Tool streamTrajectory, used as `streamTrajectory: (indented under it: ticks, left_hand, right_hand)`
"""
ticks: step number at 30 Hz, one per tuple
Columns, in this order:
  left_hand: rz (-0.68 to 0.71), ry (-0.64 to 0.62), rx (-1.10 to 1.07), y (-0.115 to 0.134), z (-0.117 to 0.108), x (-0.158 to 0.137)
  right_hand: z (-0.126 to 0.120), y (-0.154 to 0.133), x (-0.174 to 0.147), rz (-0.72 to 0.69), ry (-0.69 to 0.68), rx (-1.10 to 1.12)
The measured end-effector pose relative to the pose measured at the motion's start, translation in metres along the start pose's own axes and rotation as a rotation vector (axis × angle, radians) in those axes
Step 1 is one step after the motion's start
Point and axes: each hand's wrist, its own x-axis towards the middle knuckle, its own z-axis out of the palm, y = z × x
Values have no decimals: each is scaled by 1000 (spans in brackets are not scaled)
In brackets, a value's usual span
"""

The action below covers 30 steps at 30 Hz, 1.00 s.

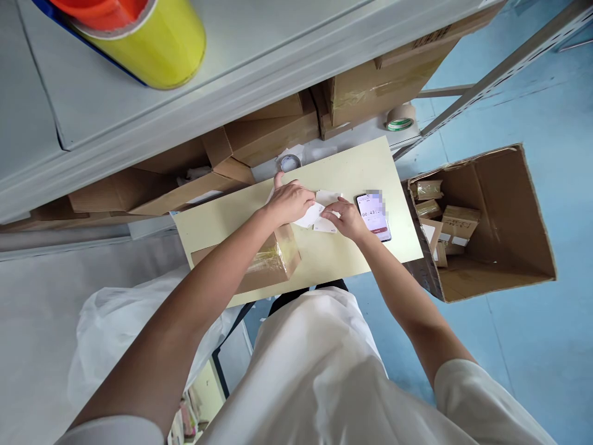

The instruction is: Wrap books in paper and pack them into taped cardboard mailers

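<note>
Over the middle of the cream board, my left hand (291,201) has its fingers closed on a white paper label (309,215), thumb sticking up. My right hand (346,219) pinches the right end of that label between thumb and fingers. Beneath the label lies another white paper piece (327,199), partly covered by my right fingers. A taped cardboard box (273,256) rests on the board below my left hand, partly hidden by my left forearm. To the right of my right hand is a phone (374,217) showing a running timer.
An open carton (504,216) holding several small taped parcels (458,222) stands right of the cream board (343,259). A grey tape roll (290,162) and a brown tape roll (401,116) sit behind. Cardboard boxes (278,130) line the shelf; a yellow container (167,43) stands above.
</note>
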Motion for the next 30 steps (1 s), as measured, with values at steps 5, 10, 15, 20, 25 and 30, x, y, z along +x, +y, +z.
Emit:
streamTrajectory:
  ticks: [5,10,15,20,25,30]
  left_hand:
    - [-11,-21,2,-5,-6,4]
    - [-43,15,-31,-9,-7,7]
    - [-157,62,59,-20,-14,12]
    - [-259,56,62,-30,-32,9]
    - [-323,139,-42,-21,-48,-14]
    - [-248,229,-181,15,-62,-58]
  right_hand:
    - [2,6,-1,85,-19,22]
    - [1,8,5,85,-1,47]
    - [3,13,5,104,37,69]
    - [8,28,-7,52,0,75]
    - [-10,13,-28,-75,-143,-105]
    - [-26,-60,-41,-22,58,228]
